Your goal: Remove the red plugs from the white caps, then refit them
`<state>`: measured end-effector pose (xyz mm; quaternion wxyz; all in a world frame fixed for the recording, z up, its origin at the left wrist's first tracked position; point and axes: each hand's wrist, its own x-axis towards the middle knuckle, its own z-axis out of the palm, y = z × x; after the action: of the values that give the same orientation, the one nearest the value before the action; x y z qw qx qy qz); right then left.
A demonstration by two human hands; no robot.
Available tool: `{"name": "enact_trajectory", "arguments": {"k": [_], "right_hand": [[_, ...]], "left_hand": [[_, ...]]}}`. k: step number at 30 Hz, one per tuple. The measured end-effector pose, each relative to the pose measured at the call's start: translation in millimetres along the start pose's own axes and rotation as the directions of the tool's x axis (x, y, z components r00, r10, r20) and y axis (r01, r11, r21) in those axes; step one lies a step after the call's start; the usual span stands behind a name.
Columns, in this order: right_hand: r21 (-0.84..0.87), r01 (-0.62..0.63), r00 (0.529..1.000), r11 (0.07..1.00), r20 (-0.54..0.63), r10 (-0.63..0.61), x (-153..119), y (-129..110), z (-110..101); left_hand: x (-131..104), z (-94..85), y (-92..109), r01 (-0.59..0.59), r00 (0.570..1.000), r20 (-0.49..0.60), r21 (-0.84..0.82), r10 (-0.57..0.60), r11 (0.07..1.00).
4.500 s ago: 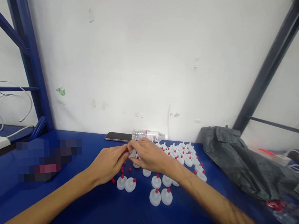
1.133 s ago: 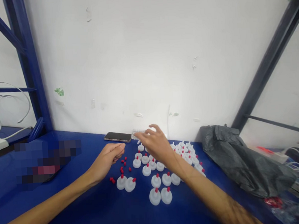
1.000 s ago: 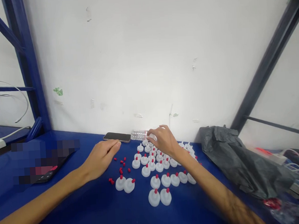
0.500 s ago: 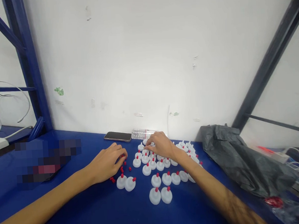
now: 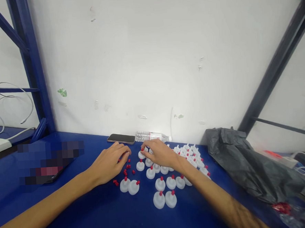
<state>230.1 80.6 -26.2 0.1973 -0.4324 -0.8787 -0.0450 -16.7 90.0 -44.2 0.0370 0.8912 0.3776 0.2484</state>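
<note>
On the blue table, I view the crumpled dark-grey plastic bag at right. My right hand has its fingertips at one red-tipped piece; grip closure appears likely but cannot be confirmed. My left hand is loosely curled near the loose small red caps; I cannot tell whether it holds one. White round plastic spouted pieces lie between left hand and bag.

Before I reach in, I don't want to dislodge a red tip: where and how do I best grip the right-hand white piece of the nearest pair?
I'd pinch the white piece by its wide round base, coming from the near right: its neighbour crowds the left, and the narrow red tip offers less to hold.
</note>
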Motion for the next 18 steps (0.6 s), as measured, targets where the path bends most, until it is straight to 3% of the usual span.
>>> {"name": "enact_trajectory", "arguments": {"k": [5,11,18], "right_hand": [[0.008,0.061,0.997,0.998,-0.04,-0.061,0,-29,-13],[-0.193,0.211,0.97,0.958,-0.079,-0.23,1,-52,-19],[-0.16,0.153,0.973,0.975,-0.148,-0.177,-3,-55,-20]], "left_hand": [[-2,-4.6,7,-0.008,0.998,-0.06,0.011,0.009,1.0],[-2,-0.6,9,-0.046,0.996,-0.081,-0.025,0.044,0.999],[-5,-2.6,9,-0.035,0.992,-0.122,-0.053,0.028,0.998]]}}
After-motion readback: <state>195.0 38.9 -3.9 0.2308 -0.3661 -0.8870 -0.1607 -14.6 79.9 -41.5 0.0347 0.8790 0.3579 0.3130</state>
